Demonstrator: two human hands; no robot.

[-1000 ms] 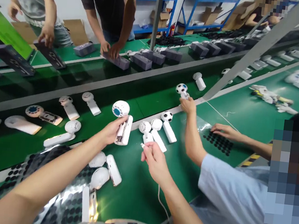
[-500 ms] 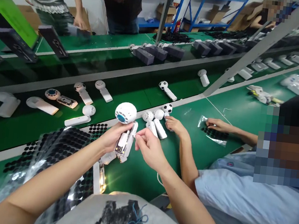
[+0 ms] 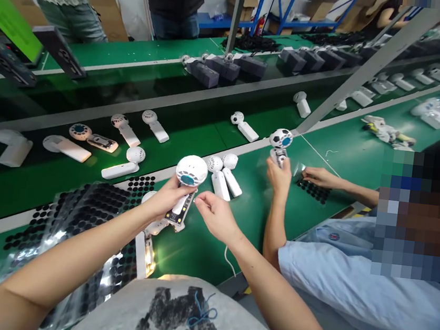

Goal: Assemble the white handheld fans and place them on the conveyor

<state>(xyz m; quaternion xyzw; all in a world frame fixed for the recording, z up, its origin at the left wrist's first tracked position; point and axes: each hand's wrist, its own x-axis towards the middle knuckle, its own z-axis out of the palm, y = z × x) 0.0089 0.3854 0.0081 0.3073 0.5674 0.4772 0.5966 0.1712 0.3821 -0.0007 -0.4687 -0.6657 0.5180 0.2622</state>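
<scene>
My left hand [image 3: 165, 197] is closed around the handle of a white handheld fan [image 3: 191, 171], its round vented head upward with a blue disc inside. The handle's cover is off, and a circuit board [image 3: 175, 217] with small yellow parts shows. Just right of that handle, my right hand [image 3: 214, 214] is pinched, fingertips close beside the board; anything between them is too small to make out. A white cable [image 3: 228, 264] hangs below my right forearm. Under my left hand, more fan parts [image 3: 156, 226] lie on the table, one handle [image 3: 148, 255] glowing yellow.
Sheets of black round pads [image 3: 88, 235] in clear plastic lie at left. Two white fans [image 3: 220, 183] rest right of my hands. Several others line the green conveyor [image 3: 203, 131]. A co-worker's hand [image 3: 280, 174] holds a football-patterned fan [image 3: 280, 139]. A metal post [image 3: 343, 91] slants up.
The co-worker has lifted the football-patterned fan off the table. My fan has tilted so its board faces me more, and my right fingertips have shifted slightly left.
</scene>
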